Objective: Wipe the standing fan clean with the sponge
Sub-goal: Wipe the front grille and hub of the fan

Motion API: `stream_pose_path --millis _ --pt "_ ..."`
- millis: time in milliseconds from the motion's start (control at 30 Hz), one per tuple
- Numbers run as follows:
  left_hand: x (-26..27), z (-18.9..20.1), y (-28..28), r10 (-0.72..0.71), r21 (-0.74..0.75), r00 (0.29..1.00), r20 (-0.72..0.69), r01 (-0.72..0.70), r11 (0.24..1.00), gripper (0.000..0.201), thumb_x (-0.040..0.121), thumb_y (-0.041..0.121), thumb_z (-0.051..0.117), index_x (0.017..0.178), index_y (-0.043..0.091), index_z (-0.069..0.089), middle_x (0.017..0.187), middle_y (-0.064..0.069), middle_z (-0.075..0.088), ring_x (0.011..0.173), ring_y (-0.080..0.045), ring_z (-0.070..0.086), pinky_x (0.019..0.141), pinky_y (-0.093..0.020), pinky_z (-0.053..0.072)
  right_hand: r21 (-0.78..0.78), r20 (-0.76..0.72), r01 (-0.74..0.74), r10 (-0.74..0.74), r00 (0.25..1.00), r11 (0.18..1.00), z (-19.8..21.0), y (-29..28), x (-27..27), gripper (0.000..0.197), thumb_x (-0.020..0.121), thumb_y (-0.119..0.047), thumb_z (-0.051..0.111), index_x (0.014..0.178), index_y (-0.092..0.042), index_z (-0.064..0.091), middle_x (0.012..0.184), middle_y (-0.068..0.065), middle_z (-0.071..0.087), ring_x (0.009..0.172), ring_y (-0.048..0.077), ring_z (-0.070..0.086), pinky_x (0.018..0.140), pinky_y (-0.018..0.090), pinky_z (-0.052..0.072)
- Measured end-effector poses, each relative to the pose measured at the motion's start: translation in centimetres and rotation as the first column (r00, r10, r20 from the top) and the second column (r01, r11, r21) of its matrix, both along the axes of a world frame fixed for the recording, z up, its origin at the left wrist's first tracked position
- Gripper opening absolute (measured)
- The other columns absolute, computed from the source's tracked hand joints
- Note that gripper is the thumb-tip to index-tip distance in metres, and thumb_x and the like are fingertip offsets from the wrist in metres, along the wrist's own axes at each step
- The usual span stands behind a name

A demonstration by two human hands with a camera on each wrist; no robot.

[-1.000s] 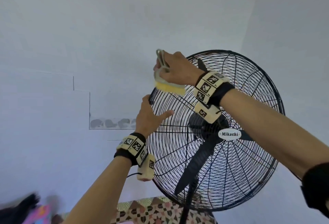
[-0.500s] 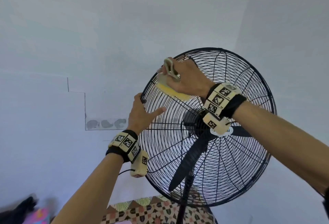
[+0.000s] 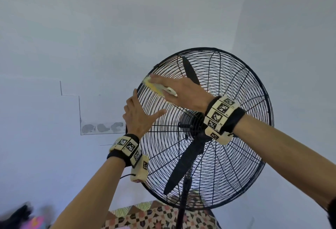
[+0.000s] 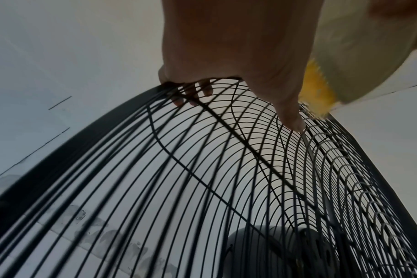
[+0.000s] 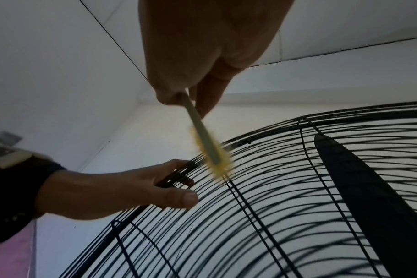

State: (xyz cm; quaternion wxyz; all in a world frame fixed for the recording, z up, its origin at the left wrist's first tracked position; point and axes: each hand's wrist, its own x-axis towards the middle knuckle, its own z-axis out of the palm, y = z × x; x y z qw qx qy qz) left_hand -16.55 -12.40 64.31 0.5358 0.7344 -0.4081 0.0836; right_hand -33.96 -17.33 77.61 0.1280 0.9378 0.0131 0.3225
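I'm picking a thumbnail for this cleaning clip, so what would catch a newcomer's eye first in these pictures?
The big black standing fan, its round wire cage filling the right of the head view against a pale wall. Next, the right hand pressing a yellow sponge onto the cage's upper left. Just below, the left hand holds the cage's left rim, fingers hooked over the wires, thumb spread across the front.

Pretty plain room: pale bluish-white walls meeting in a corner, a grey smudged patch low on the left one, and some patterned geometric fabric at the bottom.
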Motion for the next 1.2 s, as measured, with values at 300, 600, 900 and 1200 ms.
stream_pose_path --millis 300,600,900,1200 --pt "-0.5 0.4 0.6 -0.011 0.03 0.999 -0.034 0.012 0.999 0.136 0.065 0.082 0.075 0.165 0.024 0.003 0.162 -0.013 0.023 0.145 -0.037 0.03 0.112 -0.061 0.031 0.123 0.015 0.09 -0.093 0.996 0.988 -0.2 -1.6 -1.1 0.05 0.103 -0.03 0.058 0.151 -0.03 0.046 0.077 0.002 0.069 0.05 0.003 0.055 0.046 0.019 0.047" --pt "-1.0 0.4 0.1 0.066 0.12 0.998 -0.008 -0.064 0.991 0.148 0.058 0.087 0.075 0.164 0.019 -0.003 0.157 -0.021 0.024 0.14 -0.04 0.03 0.11 -0.06 0.034 -0.057 -0.101 0.234 -0.239 0.966 0.971 -0.5 -1.8 -2.0 0.045 0.095 -0.033 0.067 0.139 -0.03 0.059 0.077 0.001 0.069 0.052 0.002 0.048 0.051 0.025 0.048" --pt "-1.0 0.2 0.0 0.077 0.109 0.997 -0.018 -0.074 0.991 0.148 0.057 0.088 0.074 0.164 0.02 -0.003 0.159 -0.021 0.023 0.142 -0.04 0.029 0.111 -0.061 0.032 -0.073 -0.102 0.276 -0.282 0.954 0.958 -1.9 -2.7 -4.1 0.044 0.096 -0.03 0.065 0.139 -0.03 0.059 0.065 -0.009 0.052 0.05 0.002 0.041 0.05 0.019 0.03" --pt "-1.2 0.5 0.1 0.079 0.136 0.996 -0.035 -0.073 0.988 0.147 0.059 0.086 0.076 0.164 0.022 -0.006 0.161 -0.021 0.02 0.146 -0.04 0.024 0.113 -0.064 0.029 0.024 -0.079 0.259 -0.256 0.963 0.966 -3.7 -2.3 -5.0 0.045 0.098 -0.028 0.062 0.143 -0.029 0.057 0.068 -0.003 0.061 0.049 0.008 0.048 0.047 0.026 0.045"
